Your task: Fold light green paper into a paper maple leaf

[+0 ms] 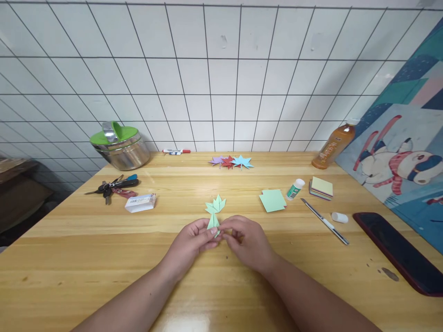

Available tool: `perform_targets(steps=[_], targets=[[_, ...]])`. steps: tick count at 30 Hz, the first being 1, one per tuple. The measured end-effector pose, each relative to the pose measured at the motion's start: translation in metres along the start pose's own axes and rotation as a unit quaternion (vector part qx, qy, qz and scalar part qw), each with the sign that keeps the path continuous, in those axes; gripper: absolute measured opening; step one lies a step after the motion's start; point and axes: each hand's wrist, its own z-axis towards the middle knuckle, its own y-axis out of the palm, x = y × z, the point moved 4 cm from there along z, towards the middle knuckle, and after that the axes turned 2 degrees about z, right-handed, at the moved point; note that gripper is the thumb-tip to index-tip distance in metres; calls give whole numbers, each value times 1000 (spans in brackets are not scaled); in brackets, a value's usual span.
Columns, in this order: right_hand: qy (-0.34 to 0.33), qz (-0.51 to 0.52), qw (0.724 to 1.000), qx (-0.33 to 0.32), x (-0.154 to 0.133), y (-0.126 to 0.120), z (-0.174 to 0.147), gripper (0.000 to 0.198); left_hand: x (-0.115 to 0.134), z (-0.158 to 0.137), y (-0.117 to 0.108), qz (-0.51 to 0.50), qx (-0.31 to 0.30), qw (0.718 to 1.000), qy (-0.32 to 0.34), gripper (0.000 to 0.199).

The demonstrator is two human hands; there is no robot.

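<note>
A small folded green paper [213, 222], pointed at its top, is pinched between the thumb and fingers of my left hand [194, 237]. From the other side, my right hand [247, 240] has its curled fingertips on the paper's lower right edge, thumb and index close together. My fingers cover part of the paper's lower end. Just beyond it on the table lie green folded pieces [215, 204] with pointed tips, set side by side. Farther back, purple [217, 160], red [228, 162] and blue [242, 161] paper leaves lie in a row by the wall.
Right of my hands are green paper squares [272, 201], a glue stick [295, 189], its cap [339, 217], a craft knife [325, 222], a sticky-note stack [321, 188], a phone [398, 251] and a bottle [334, 145]. Keys [112, 186], a small box [140, 203], a pot [121, 150] and a marker [176, 151] stand left.
</note>
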Motion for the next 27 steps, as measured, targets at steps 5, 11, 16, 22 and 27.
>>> perform_targets(steps=[5,11,16,22,27], targets=[[92,76,993,21,8,3,0,19,0,1,0,-13,-6,1000,5,32],[132,56,989,21,14,5,1,8,2,-1,8,41,-24,998,32,51],[172,158,972,3,15,10,0,11,5,-4,8,139,29,985,95,50],[168,115,979,-1,11,10,0,12,7,-6,8,140,20,984,108,51],[102,28,994,9,9,8,0,12,5,-3,9,144,16,985,98,54]])
